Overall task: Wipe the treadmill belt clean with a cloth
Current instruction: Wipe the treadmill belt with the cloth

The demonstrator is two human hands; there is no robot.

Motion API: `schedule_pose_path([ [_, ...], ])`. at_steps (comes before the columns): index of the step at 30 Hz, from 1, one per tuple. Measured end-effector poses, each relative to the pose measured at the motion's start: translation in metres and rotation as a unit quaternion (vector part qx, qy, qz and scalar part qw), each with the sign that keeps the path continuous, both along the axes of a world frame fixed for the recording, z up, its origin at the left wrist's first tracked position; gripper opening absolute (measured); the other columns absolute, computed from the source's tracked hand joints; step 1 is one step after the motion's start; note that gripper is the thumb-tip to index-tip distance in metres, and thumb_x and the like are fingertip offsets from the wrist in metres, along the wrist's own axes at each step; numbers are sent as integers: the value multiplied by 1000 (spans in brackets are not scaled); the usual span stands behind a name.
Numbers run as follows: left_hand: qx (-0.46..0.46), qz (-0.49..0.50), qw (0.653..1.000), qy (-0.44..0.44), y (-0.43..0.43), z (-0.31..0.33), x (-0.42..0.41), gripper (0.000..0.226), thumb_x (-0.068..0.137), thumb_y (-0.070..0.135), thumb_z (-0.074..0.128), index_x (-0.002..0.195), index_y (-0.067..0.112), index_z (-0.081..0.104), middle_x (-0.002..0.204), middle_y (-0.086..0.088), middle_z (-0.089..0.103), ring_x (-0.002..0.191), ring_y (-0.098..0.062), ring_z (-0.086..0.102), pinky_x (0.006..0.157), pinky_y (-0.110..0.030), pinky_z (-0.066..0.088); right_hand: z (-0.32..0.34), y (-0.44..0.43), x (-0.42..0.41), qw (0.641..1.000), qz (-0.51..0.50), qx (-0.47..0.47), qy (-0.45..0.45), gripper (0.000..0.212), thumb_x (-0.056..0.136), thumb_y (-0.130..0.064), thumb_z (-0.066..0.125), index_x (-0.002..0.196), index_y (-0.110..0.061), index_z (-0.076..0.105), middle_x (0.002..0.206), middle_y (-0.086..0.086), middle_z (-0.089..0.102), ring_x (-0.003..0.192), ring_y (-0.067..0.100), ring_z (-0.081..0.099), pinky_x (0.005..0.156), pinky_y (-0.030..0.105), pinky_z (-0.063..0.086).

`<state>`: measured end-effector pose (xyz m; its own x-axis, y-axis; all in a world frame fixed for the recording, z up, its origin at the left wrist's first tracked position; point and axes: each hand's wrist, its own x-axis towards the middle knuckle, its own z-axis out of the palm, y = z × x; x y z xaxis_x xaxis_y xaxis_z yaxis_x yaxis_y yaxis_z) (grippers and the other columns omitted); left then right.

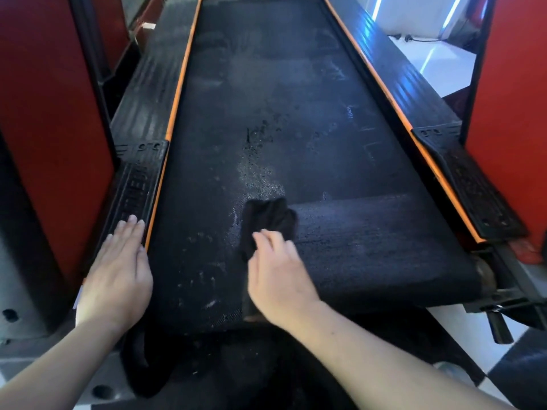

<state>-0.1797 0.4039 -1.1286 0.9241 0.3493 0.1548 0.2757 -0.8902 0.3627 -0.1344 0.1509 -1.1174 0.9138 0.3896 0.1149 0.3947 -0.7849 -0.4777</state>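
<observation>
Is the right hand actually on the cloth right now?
Touching. The head view shows the right hand, fingers curled over the black cloth, pressing it on the treadmill belt.

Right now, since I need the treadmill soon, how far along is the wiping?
Done: the near strip of the black textured treadmill belt, right of the black crumpled cloth, looks evenly wiped. In hand: the right hand holds that cloth mid-belt; the left hand rests flat on the black ribbed side rail. Left: pale specks ahead and left of the cloth, smudges farther up.
</observation>
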Motion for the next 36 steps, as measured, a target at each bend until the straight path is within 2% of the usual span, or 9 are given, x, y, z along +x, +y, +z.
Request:
schedule_pose_path([
  [3,-21,19,1000,-9,-2,3,-3,50,101,8,34,151,8,35,161,2,26,149,-7,15,122,-27,7,10,36,-10,996,75,6,54,51,100,-13,40,147,5,34,152,22,31,127,36,37,111,46,33],
  [6,-26,27,999,-5,-3,4,-2,50,101,9,33,151,10,36,161,4,26,149,-5,15,123,-27,6,16,68,-18,989,117,8,85,62,92,-6,48,149,6,28,156,22,22,126,39,32,113,45,29],
  [10,-24,33,999,7,-5,8,-2,51,101,9,32,152,12,33,161,5,24,148,-2,12,120,-22,3,10,100,-15,976,149,64,148,68,91,-2,50,154,-5,23,159,8,16,130,33,26,112,41,34],
  [13,-13,31,999,9,-7,10,-4,51,103,11,31,153,15,31,161,8,21,146,3,8,116,-14,-2,5,108,-11,964,157,126,175,69,91,1,45,155,-12,21,155,-3,20,128,27,26,106,38,40],
  [18,-20,39,999,-1,-10,11,-4,51,103,12,30,153,19,32,160,13,21,140,10,5,111,-6,-6,-2,108,-9,969,169,122,136,64,95,-1,49,154,-11,24,152,-1,24,123,29,31,101,38,43],
  [23,-26,46,999,1,-12,12,-5,50,103,14,30,153,21,32,160,13,22,137,11,4,113,-11,-2,-3,102,-7,978,181,58,83,77,84,8,57,153,-4,23,151,10,26,114,34,37,101,41,43],
  [26,-22,50,999,1,-11,11,-4,50,102,15,31,152,21,34,160,11,24,140,9,7,119,-20,3,-5,95,-7,983,159,60,74,81,83,9,58,154,-8,23,151,6,27,114,32,38,103,41,42],
  [31,-12,43,999,11,-5,4,-3,51,100,14,34,151,16,36,160,7,26,148,-4,15,122,-27,7,-10,65,0,987,155,32,26,76,83,12,48,153,-10,29,152,1,31,106,31,41,100,41,42],
  [36,-22,46,999,9,-9,10,-4,50,101,17,36,152,16,35,161,8,25,148,-3,14,122,-26,7,-15,11,20,993,111,30,0,72,88,7,48,151,-26,39,150,-11,38,105,25,43,98,35,45],
])
